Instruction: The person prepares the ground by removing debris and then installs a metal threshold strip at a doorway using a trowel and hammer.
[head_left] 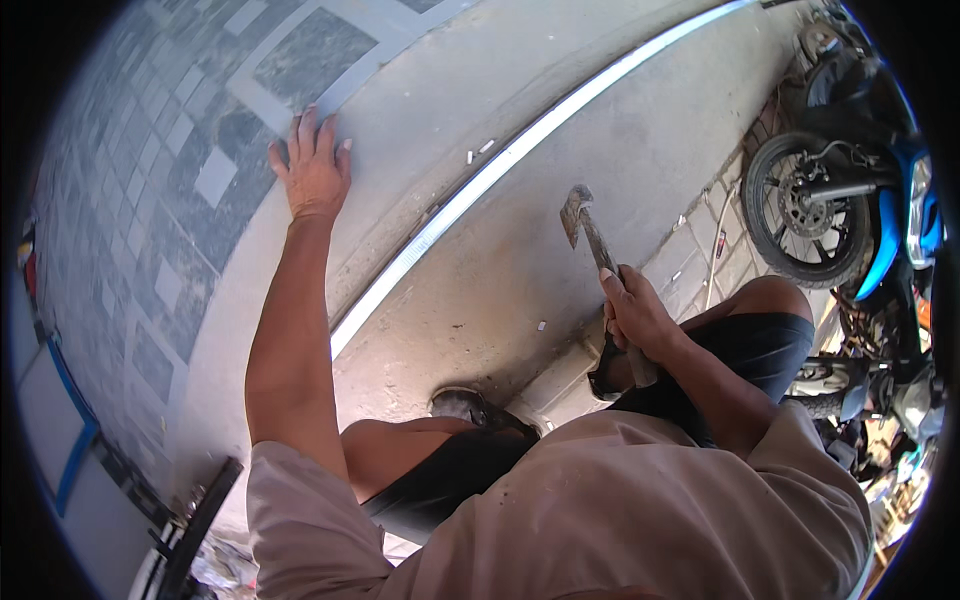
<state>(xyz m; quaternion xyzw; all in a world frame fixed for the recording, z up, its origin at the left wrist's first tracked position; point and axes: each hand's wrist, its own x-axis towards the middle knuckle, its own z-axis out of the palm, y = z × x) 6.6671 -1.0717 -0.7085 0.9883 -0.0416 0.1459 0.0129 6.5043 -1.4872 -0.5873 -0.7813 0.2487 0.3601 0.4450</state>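
Observation:
My left hand [314, 172] is stretched out with its fingers spread, resting at the border between the grey patterned tiles [215, 178] and the plain concrete. Nothing is in it. In my right hand [640, 318] is a hammer [597, 240], gripped around its wooden handle. Its worn metal head points up and away, above the concrete slab [640, 150], and the handle's butt shows below my fist. Between the two hands a long, bright metal strip [470, 192] runs diagonally along the floor.
Small white pieces [487, 146] lie beside the strip. At the right, a motorcycle with a black front wheel [808, 210] and blue panels stands on paving blocks [705, 240]. A dark bar [205, 520] stands at the lower left, near blue-edged panels [70, 430].

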